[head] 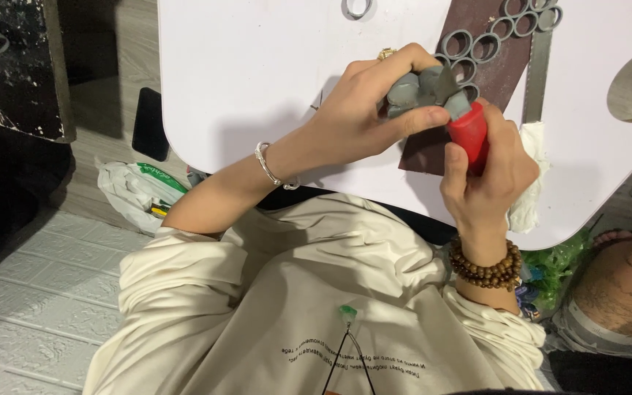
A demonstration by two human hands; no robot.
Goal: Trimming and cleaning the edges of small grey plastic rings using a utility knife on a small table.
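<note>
The grey ring (406,93) sits pinched in the left hand (363,117), thumb below and fingers curled shut over it, held just above the near edge of the brown sheet (493,55); the right hand (488,164) is closed in a fist round the red handle (471,134) of a knife, whose dark blade (447,83) lies against the ring's rim.

Beyond the ring, on the sheet, a row of like rings (486,45) lies flat, touching one another; a metal ruler (538,69) runs along the sheet's right edge, and a white cloth (529,183) hangs just below it; one more ring (357,7) lies well off at the far edge of the white table (257,66).

In my judgement the trimming goes best with the ring gripped firmly, the blade kept shallow on the rim, strokes short and light, and the left thumb kept clear of the edge's path; a slip here would meet that thumb.
</note>
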